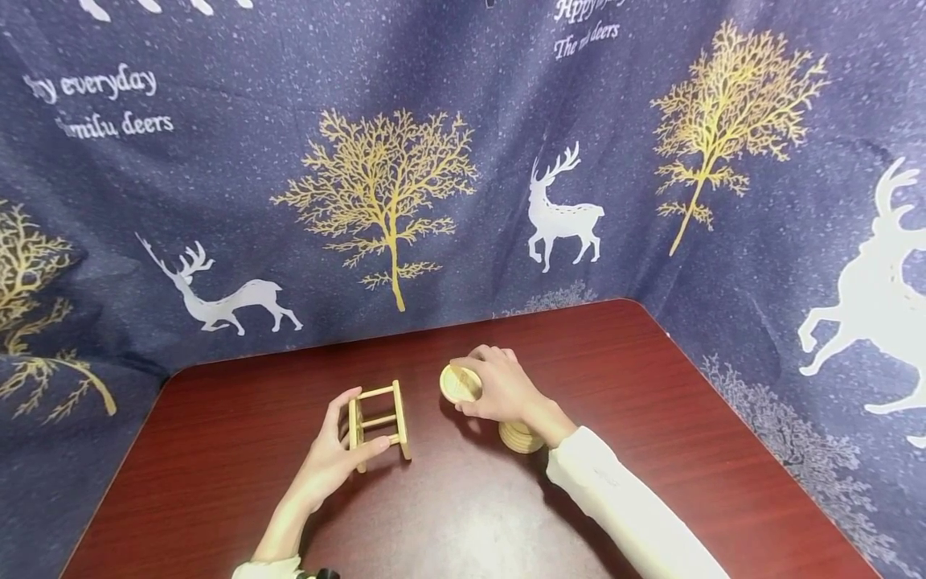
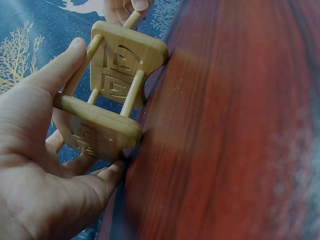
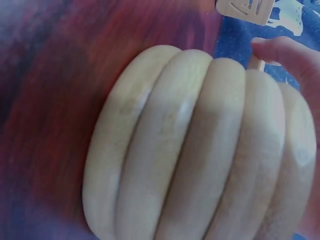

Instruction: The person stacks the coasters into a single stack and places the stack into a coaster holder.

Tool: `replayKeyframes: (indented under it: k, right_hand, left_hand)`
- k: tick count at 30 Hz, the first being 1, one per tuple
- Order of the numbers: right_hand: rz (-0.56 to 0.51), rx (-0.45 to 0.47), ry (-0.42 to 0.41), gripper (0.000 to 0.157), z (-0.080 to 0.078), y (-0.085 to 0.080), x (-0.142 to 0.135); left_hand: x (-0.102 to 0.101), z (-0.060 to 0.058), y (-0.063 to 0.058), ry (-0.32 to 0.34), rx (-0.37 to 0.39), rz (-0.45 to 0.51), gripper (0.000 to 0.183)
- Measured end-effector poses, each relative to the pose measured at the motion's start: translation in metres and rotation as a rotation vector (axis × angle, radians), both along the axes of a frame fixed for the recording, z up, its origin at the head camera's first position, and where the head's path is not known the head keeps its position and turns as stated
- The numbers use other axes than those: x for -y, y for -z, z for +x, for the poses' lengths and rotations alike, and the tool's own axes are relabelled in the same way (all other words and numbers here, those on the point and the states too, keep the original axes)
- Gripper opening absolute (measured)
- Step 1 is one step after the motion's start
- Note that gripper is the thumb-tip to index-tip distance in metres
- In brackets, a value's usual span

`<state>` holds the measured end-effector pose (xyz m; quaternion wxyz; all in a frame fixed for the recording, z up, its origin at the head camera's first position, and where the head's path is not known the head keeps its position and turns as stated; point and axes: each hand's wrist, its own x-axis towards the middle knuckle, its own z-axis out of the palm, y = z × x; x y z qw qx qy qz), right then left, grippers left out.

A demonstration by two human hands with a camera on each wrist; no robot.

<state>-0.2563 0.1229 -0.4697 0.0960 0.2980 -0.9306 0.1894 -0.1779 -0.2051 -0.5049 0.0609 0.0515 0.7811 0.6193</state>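
Fingers and thumb of the right hand (image 1: pixel 499 382) are clamped on the edge of a round wooden coaster (image 1: pixel 459 385), its face turned up toward the head camera. The left hand (image 1: pixel 329 442) grips the left end of a small wooden rack (image 1: pixel 379 420), two end panels joined by rods, which is near the coaster but apart from it. Beneath the right wrist, a stack of coasters (image 1: pixel 519 439) stands on the reddish surface (image 1: pixel 448 507), with a patterned cloth (image 1: pixel 448 48) behind. Whether the rack's feet rest fully on the surface is hard to judge from these angles. The left grip should be firm enough to stop the rack twisting, yet leave the space between its panels free; the coaster is best held by its rim, steadily, with the forearm lifted so the sleeve (image 1: pixel 637 507) clears the stack.
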Motion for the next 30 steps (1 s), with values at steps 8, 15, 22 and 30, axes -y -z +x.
replayKeyframes:
  k: [8, 15, 22, 30]
  right_hand:
    - [-0.070, -0.037, 0.008, 0.069, 0.007, -0.004, -0.005]
    - [-0.107, -0.098, -0.004, 0.072, 0.009, -0.005, -0.010]
    - [-0.155, -0.155, -0.006, 0.073, 0.012, -0.006, -0.013]
    - [-0.164, -0.176, -0.009, 0.073, 0.015, -0.006, -0.017]
  left_hand:
    - [0.000, 0.000, 0.000, -0.005, 0.002, 0.000, 0.101]
    - [0.000, 0.000, 0.000, -0.004, 0.004, 0.004, 0.102]
    - [0.000, -0.001, 0.000, -0.001, 0.009, 0.013, 0.102]
    - [0.000, -0.001, 0.001, -0.002, 0.013, 0.011, 0.102]
